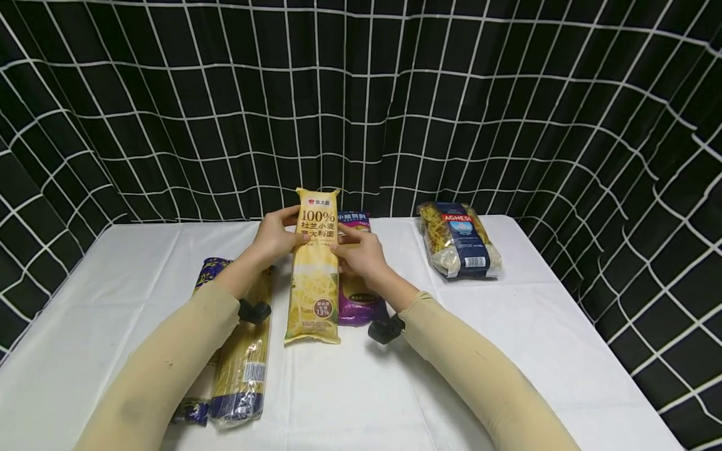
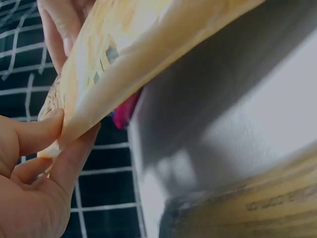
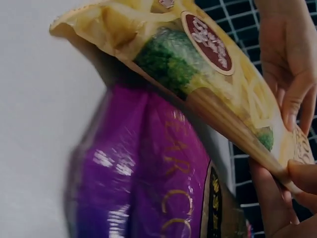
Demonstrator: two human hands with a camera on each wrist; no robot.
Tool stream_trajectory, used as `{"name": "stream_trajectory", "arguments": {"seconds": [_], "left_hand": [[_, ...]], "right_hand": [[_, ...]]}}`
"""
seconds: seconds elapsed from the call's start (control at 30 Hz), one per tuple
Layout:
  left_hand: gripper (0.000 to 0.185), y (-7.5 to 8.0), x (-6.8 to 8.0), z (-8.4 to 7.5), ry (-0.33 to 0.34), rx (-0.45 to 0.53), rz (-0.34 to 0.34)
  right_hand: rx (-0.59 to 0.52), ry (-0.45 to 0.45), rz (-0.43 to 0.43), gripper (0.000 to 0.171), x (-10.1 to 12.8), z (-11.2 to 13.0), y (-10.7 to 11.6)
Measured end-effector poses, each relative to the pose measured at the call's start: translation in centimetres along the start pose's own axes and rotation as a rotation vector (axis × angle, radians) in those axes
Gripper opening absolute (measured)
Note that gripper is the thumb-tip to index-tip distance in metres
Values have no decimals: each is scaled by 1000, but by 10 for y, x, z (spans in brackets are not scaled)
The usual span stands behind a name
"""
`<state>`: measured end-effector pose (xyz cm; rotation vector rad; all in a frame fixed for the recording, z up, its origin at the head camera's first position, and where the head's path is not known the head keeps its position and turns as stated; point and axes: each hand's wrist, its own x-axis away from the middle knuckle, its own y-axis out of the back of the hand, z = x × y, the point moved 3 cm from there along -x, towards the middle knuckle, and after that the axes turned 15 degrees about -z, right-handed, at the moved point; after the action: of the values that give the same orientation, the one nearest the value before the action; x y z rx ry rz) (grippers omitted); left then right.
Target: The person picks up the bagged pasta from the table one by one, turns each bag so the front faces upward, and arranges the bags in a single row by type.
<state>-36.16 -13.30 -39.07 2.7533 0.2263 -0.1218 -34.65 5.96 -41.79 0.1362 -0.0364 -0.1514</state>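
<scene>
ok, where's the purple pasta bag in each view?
Head: purple bag lies on the table, centre, mostly hidden behind the yellow pasta pack and the right hand.
Left wrist: only a magenta sliver under the yellow pack.
Right wrist: fills the lower centre.
Shared landmark: the yellow pasta pack.

Near edge of the white table [image 1: 361, 401]: open cloth, crossed only by the two sleeves. Left side: the long spaghetti packs [image 1: 244, 351] lie lengthwise beneath the left forearm, blocking a low pass there; bare cloth further left. Centre: the yellow pasta bag [image 1: 313, 275] stands tilted, its foot on the cloth, with the purple bag [image 1: 356, 300] just behind it, closing the middle. Right: a clear lane between the purple bag and the blue pasta bag [image 1: 459, 241]. Behind: the checked curtain [image 1: 361, 106] bounds the table.
</scene>
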Motion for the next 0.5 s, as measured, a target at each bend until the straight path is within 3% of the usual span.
{"name": "stream_trajectory", "arguments": {"seconds": [0.27,0.5], "left_hand": [[73,-4,-25,15,51,-90,-10],[69,-12,-29,28,91,-121,-8]], "right_hand": [[63,12,-14,50,-24,-7,-15],[253,112,14,56,-24,-10,-18]]}}
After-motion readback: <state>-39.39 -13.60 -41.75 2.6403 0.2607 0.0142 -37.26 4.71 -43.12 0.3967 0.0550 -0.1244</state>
